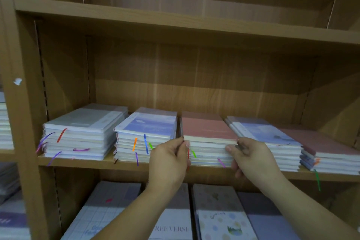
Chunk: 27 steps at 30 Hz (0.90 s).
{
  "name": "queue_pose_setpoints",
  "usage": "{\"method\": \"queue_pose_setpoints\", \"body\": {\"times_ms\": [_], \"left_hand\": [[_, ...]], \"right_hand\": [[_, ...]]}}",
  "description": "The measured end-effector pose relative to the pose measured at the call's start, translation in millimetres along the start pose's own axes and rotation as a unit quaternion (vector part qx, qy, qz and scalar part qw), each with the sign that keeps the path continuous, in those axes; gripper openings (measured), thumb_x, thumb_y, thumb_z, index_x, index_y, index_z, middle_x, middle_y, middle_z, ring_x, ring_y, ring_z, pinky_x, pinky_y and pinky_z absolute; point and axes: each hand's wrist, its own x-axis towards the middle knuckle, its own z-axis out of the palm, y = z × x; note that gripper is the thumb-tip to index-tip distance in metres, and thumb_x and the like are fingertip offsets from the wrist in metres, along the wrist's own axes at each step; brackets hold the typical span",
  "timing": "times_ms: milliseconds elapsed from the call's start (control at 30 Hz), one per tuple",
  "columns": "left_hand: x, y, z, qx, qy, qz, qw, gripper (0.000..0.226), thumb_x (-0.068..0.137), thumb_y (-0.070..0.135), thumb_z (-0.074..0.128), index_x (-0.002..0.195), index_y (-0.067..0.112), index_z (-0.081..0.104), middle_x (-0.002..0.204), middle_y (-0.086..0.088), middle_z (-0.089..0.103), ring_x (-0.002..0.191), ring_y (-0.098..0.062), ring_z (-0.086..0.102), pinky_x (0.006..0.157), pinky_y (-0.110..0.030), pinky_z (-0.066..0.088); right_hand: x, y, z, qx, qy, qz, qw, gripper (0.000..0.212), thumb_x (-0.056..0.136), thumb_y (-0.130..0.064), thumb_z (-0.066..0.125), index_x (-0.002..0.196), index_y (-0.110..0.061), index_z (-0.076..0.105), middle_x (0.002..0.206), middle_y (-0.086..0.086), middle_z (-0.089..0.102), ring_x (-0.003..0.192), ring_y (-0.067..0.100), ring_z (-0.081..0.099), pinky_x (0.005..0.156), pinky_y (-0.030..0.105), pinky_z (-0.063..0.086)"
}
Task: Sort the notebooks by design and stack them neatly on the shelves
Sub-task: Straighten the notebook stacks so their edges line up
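Note:
A pink-covered notebook [206, 127] lies on top of the middle stack on the wooden shelf [93, 162]. My left hand [168, 163] pinches the stack's front left corner, thumb at the pink notebook's edge. My right hand [251, 159] grips the front right corner of the same stack, fingers curled against the page edges. To the left stand a stack topped by a blue sky cover [150, 125] and a stack topped by a grey cover [87, 119]. To the right sit a blue-covered stack [266, 132] and a lower pink-topped stack [327, 144].
Coloured ribbon bookmarks hang from the stacks' front edges. The shelf above [175, 23] holds nothing in view. The shelf below carries more notebooks, among them a spotted cover [220, 222] and one printed FREEVERSE [171, 229]. More stacks [3, 122] fill the neighbouring bay on the left.

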Motion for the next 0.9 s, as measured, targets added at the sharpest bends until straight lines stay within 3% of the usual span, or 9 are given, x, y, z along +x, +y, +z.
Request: {"method": "queue_pose_setpoints", "body": {"times_ms": [100,200,300,367,433,500,633,767,900], "left_hand": [[-0.4,-0.1,-0.4,0.005,-0.007,0.001,1.000,0.019,0.101,0.026,0.059,0.091,0.031,0.074,0.054,-0.004,0.062,0.045,-0.016,0.052,0.058,-0.046,0.058],[-2.7,3.2,-4.9,0.015,-0.012,0.015,1.000,0.022,0.100,0.029,0.059,0.082,0.036,0.071,0.059,-0.007,0.065,0.052,-0.026,0.061,0.060,-0.050,0.058],[-12.8,8.9,-15.2,0.025,-0.008,0.041,0.999,0.037,0.097,0.024,0.066,0.074,0.052,0.069,0.066,-0.001,0.070,0.064,-0.022,0.067,0.063,-0.039,0.058],[-23.5,7.8,-34.5,0.048,-0.003,0.060,0.997,0.032,0.095,0.019,0.069,0.079,0.046,0.071,0.067,0.002,0.069,0.063,-0.017,0.064,0.063,-0.034,0.055],[-31.3,4.7,-49.9,0.058,-0.004,0.062,0.996,0.023,0.094,0.017,0.071,0.089,0.039,0.074,0.070,0.008,0.071,0.064,-0.005,0.063,0.064,-0.030,0.055],[-33.8,-2.1,-78.6,0.081,0.021,0.053,0.995,0.014,0.092,0.016,0.072,0.096,0.028,0.079,0.073,0.015,0.072,0.069,0.001,0.066,0.066,-0.022,0.054],[-33.6,-23.4,-146.5,0.142,0.064,0.002,0.988,0.015,0.089,0.016,0.074,0.103,0.019,0.079,0.072,0.016,0.072,0.071,0.004,0.065,0.064,-0.017,0.054],[-27.7,-38.1,-181.5,0.205,0.073,0.002,0.976,0.007,0.087,0.018,0.076,0.092,0.023,0.078,0.073,0.017,0.072,0.075,0.000,0.067,0.071,-0.026,0.055],[-17.9,-44.7,-179.0,0.180,0.021,-0.008,0.983,0.003,0.091,0.025,0.071,0.091,0.025,0.074,0.073,0.011,0.073,0.076,-0.005,0.069,0.073,-0.035,0.058]], "right_hand": [[-2.4,-1.4,0.3,0.002,0.010,0.011,1.000,0.009,0.097,-0.027,0.066,0.101,-0.026,0.058,0.057,0.009,0.068,0.040,0.023,0.060,0.045,0.028,0.049],[-5.9,-5.7,-3.4,-0.025,0.029,0.012,0.999,0.029,0.095,-0.031,0.068,0.119,-0.015,0.062,0.058,0.009,0.069,0.046,0.024,0.064,0.049,0.033,0.051],[-17.6,-12.3,-12.0,-0.135,0.097,-0.079,0.983,0.044,0.094,-0.036,0.066,0.135,-0.021,0.059,0.056,-0.006,0.062,0.058,0.014,0.061,0.059,0.039,0.052],[-33.1,-31.9,-1.0,-0.131,0.098,-0.154,0.974,0.025,0.093,-0.033,0.066,0.117,-0.027,0.070,0.055,-0.010,0.056,0.060,0.009,0.058,0.061,0.037,0.051],[-40.3,-45.0,20.0,-0.121,0.069,-0.205,0.969,0.008,0.091,-0.030,0.069,0.095,-0.027,0.076,0.060,-0.019,0.060,0.067,0.003,0.061,0.063,0.027,0.050],[-45.4,-58.5,53.7,-0.089,0.032,-0.198,0.976,0.005,0.090,-0.029,0.071,0.087,-0.027,0.075,0.071,-0.017,0.068,0.073,0.002,0.062,0.065,0.021,0.048],[-49.8,-66.5,107.2,-0.063,-0.003,-0.117,0.991,0.028,0.089,-0.033,0.071,0.088,-0.005,0.069,0.075,0.005,0.071,0.075,0.018,0.066,0.073,0.035,0.053],[-50.3,-69.7,120.4,-0.139,0.029,-0.119,0.983,0.026,0.090,-0.034,0.070,0.075,-0.015,0.060,0.058,-0.002,0.057,0.056,0.007,0.051,0.053,0.021,0.036],[-48.0,-59.8,132.2,-0.183,0.003,-0.095,0.978,0.040,0.087,-0.041,0.072,0.065,-0.009,0.063,0.058,0.001,0.061,0.069,0.025,0.061,0.058,0.032,0.038]]}}
